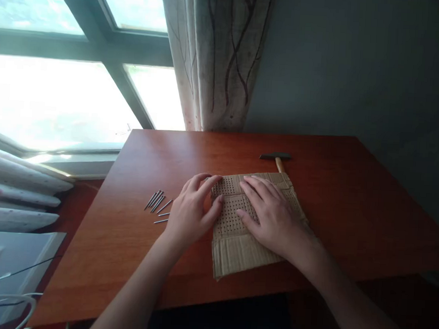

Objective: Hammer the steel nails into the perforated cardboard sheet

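A brown cardboard sheet (236, 250) full of small punched holes lies on the reddish wooden table (350, 207). My left hand (190, 212) rests at the sheet's left edge, fingers spread, thumb and fingertips touching the cardboard. My right hand (272, 215) lies flat on top of the sheet, fingers stretched out. Neither hand holds anything. Several steel nails (158, 204) lie loose on the table just left of my left hand. A hammer (276, 158) with a dark head and wooden handle lies beyond the cardboard, its handle partly tucked under the sheet.
A patterned curtain (218, 55) hangs at the table's far edge beside a large bright window (60, 95). A grey wall stands behind on the right. Pale rolled fabric (17, 192) and white cables (6, 300) lie left of the table.
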The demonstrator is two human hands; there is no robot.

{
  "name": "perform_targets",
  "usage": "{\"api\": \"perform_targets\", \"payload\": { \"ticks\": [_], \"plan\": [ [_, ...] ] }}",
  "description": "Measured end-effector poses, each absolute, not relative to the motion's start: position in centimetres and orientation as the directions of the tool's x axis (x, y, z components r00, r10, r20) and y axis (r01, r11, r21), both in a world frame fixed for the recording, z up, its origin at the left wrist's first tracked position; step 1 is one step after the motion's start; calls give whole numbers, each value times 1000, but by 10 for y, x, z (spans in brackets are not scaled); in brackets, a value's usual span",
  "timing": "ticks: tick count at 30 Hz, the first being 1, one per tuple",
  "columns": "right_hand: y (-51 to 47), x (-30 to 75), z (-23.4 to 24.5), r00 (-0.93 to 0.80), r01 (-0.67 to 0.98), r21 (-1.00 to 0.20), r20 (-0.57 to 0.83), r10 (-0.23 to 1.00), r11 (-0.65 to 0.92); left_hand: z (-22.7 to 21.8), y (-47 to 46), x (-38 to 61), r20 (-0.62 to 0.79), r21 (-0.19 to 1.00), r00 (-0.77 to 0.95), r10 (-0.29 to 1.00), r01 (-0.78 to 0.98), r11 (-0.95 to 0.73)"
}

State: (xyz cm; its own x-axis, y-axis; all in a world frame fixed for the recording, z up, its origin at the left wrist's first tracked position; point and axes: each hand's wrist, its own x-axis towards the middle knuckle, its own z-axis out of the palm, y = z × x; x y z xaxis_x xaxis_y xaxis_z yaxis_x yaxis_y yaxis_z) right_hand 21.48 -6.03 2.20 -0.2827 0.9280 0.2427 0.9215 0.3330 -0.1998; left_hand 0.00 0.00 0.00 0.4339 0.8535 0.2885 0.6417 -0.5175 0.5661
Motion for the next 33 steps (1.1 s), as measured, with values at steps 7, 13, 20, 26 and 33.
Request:
{"api": "perform_targets", "payload": {
  "ticks": [7,13,20,26,33],
  "plan": [
    [-60,213,19,-279,916,-218,255,926,336,-18,7,2,142,962,263,954,191,-196],
    [-61,213,19,-281,919,-208,254,925,336,-17,10,2,9,999,156,988,33,-14],
    [-61,212,19,-270,914,-234,260,927,332,-20,14,4,-108,993,189,976,-18,113],
    [-61,211,20,-270,926,-202,235,934,319,-20,15,-2,-49,998,151,987,36,44],
    [-61,211,21,-270,920,-217,247,930,325,-6,-3,-57,193,661,156,969,709,-245]
  ]
}}
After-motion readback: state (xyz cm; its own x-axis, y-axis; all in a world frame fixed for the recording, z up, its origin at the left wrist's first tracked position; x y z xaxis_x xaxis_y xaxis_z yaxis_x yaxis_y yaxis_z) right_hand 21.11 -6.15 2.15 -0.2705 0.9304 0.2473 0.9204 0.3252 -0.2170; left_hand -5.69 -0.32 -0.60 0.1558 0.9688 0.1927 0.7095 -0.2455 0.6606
